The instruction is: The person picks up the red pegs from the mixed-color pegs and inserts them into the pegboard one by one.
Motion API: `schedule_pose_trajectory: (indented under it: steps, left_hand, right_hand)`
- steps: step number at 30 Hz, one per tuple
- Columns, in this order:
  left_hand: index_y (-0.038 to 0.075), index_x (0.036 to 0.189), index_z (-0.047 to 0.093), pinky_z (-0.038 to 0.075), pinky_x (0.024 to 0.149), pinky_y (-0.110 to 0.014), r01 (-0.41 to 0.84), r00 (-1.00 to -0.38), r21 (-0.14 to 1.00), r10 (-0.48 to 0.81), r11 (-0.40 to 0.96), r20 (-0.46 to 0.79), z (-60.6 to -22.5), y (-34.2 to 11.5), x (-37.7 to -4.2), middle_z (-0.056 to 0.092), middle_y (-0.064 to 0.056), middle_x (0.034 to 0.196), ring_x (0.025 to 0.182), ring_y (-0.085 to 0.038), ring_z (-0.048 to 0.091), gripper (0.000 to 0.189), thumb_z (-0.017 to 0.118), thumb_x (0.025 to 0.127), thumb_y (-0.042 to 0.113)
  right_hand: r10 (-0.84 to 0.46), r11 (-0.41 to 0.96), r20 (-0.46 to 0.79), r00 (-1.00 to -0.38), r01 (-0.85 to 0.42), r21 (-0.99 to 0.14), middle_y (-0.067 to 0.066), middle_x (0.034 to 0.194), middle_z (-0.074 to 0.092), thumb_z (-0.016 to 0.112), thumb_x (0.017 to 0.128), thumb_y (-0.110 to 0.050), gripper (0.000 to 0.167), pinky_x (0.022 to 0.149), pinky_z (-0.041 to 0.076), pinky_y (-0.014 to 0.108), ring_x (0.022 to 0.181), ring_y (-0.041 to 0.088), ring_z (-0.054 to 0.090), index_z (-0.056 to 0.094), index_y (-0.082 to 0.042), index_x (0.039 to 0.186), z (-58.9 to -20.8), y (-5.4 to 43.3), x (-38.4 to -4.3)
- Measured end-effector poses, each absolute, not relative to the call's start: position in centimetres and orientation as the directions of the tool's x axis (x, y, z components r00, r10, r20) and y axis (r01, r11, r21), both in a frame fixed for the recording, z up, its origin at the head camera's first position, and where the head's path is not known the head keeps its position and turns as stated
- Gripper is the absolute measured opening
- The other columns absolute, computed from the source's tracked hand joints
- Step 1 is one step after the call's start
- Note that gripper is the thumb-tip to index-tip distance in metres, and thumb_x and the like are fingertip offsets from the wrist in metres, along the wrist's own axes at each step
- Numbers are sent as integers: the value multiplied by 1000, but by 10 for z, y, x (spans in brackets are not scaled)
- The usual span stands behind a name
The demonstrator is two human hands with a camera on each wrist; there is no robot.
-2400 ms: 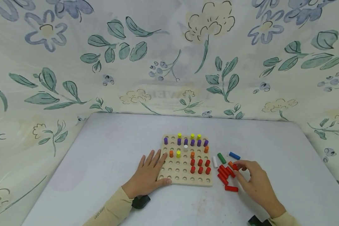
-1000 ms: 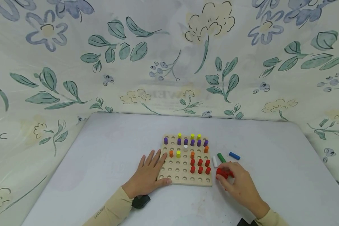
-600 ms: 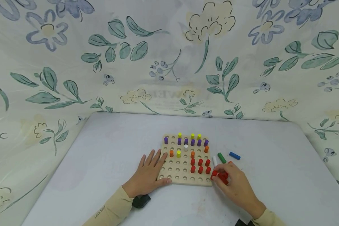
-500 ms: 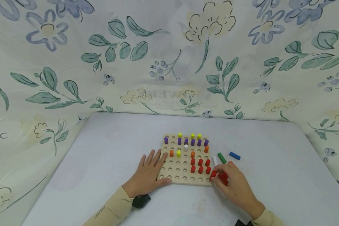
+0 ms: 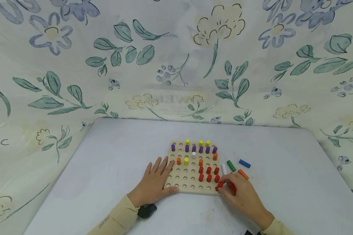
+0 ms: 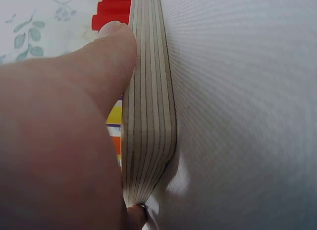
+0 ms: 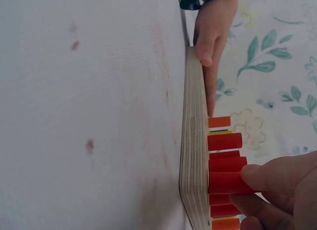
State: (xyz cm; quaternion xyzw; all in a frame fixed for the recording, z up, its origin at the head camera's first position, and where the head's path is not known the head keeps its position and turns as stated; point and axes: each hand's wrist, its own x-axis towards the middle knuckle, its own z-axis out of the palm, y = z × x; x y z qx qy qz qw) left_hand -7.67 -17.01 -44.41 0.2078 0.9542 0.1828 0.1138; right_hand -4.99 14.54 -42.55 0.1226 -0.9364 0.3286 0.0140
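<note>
A square wooden pegboard [image 5: 189,187] with rows of round holes lies on the table, with red, orange, purple, yellow and white pegs standing in it. My left hand [image 5: 153,182] rests flat with spread fingers on the board's left edge, thumb at its near left corner. Between thumb and fingers my right hand [image 5: 242,195] pinches a red peg [image 7: 230,183] upright at the near right corner hole. In the right wrist view the peg's lower end meets the board's top face. Behind it stand more red pegs [image 5: 209,178] in two rows.
Right of the board lie loose pegs: a white peg [image 5: 224,169], a green peg [image 5: 231,165], a blue peg [image 5: 244,163] and an orange peg [image 5: 243,174]. Loose red pegs [image 5: 231,188] lie partly hidden under my right hand. A floral cloth [image 5: 164,65] hangs behind the table.
My right hand has moved left from the loose pile to the board's near right corner, bringing a red peg with it. The loose orange peg is uncovered again. My left hand has stayed in place.
</note>
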Motion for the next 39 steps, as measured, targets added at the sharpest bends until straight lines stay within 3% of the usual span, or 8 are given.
schedule_pose_trajectory:
  steps: [8, 16, 21, 33, 39]
  left_hand:
    - [8, 162, 18, 0, 117, -66, 354, -888, 400, 438, 846, -141, -444, -170, -76, 9, -19, 167, 153, -41, -2, 93, 55, 96, 63]
    - [7, 161, 18, 0, 117, -67, 361, -886, 395, 443, 845, -138, -443, -169, -76, 9, -19, 167, 153, -41, -2, 93, 55, 96, 62]
    - [9, 162, 18, 0, 117, -66, 356, -887, 393, 439, 848, -145, -444, -169, -76, 8, -18, 167, 153, -40, -2, 93, 55, 96, 63]
    - [9, 162, 18, 0, 117, -66, 350, -887, 397, 436, 849, -152, -444, -170, -76, 8, -18, 167, 153, -40, -2, 94, 54, 95, 64]
    - [8, 162, 18, 1, 117, -67, 355, -886, 393, 440, 848, -149, -443, -170, -77, 9, -19, 167, 153, -42, -1, 94, 55, 95, 64]
  right_hand:
    - [-221, 759, 116, -968, -245, -604, -9, 95, 67, 87, 80, -14, 26, 82, 56, 30, 87, 7, 58, 72, -17, 101, -427, 143, -50]
    - [-236, 781, 60, -970, -226, -583, -11, 90, 63, 87, 80, -15, 23, 69, 48, 21, 80, 7, 49, 72, -22, 97, -430, 140, -51]
    - [-221, 787, 60, -973, -214, -578, -13, 90, 62, 87, 79, -15, 24, 68, 48, 21, 79, 7, 49, 72, -21, 97, -430, 139, -51]
    - [-229, 804, 44, -972, -214, -555, -12, 98, 64, 87, 80, -16, 29, 80, 54, 27, 90, 8, 54, 72, -23, 104, -426, 146, -48]
    - [-233, 811, 93, -968, -246, -531, -6, 102, 67, 86, 81, -15, 28, 83, 57, 33, 95, 11, 58, 73, -17, 105, -424, 158, -50]
